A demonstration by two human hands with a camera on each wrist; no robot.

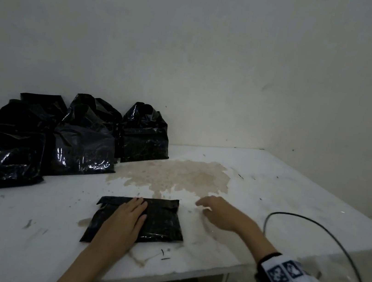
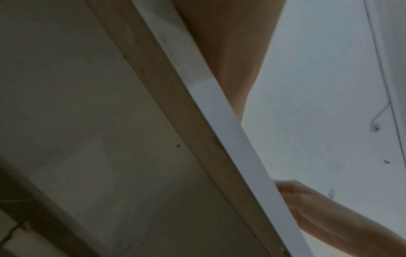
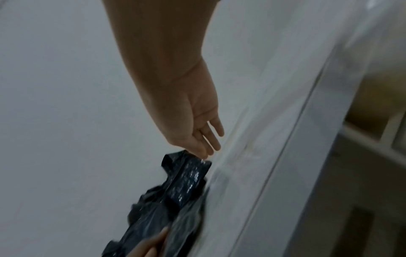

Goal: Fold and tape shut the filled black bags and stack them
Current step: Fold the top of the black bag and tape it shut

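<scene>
While left hand [image 1: 124,218] presses flat on the folded bag [image 1: 161,219] — long axis crosswise — right hand [image 1: 220,212] hovers just beside it, fingers loose, empty.

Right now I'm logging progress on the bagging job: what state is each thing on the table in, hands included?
Folded black bag: lying flat, top flap folded over, no tape visible.
Left hand: flat, pressing on the folded bag.
Right hand: open, holding nothing, just above the table beside the bag.
Unfolded black bags: filled, standing against the wall, tops open.
Table: stained, scattered with crumbs.
</scene>
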